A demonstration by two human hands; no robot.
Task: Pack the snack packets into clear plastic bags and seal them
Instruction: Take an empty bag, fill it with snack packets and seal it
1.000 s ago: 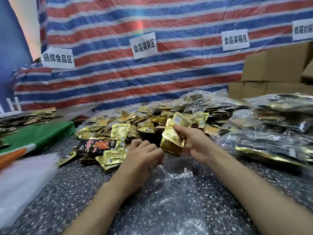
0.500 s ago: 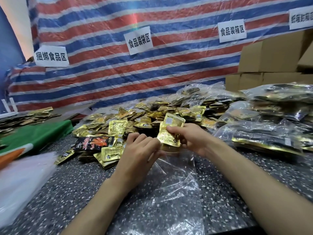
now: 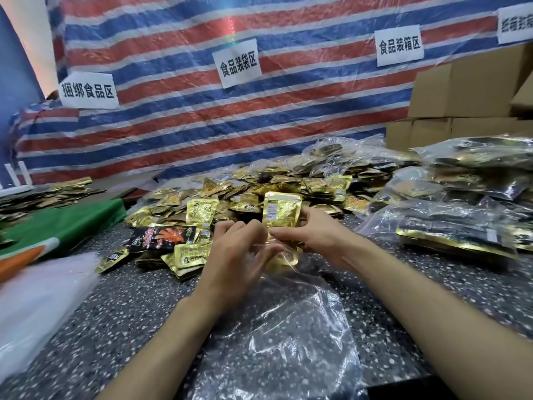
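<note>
- The small stack of gold foil snack packets (image 3: 281, 212), held tilted above the table a second ago, now stands upright with its lower end inside the mouth of the clear plastic bag (image 3: 282, 342).
- The right hand (image 3: 314, 235) grasps the stack by its side. The left hand (image 3: 236, 261), bunched before, now pinches the bag's rim and holds it open.
- Judged from this, loading has begun; sealing is not yet done.
- The bag lies flat on the near part of the dark speckled table (image 3: 129, 298).
- Counts: two hands and one bag being filled; how many packets are in the stack I cannot tell.
- One black packet with orange print (image 3: 163, 236) lies to the left.
- The loose gold packet heap (image 3: 230, 197) beyond is too many to count.
- Several filled clear bags (image 3: 450, 215) lie to the right.
- Four white paper signs (image 3: 238, 66) hang on the far side.
</note>
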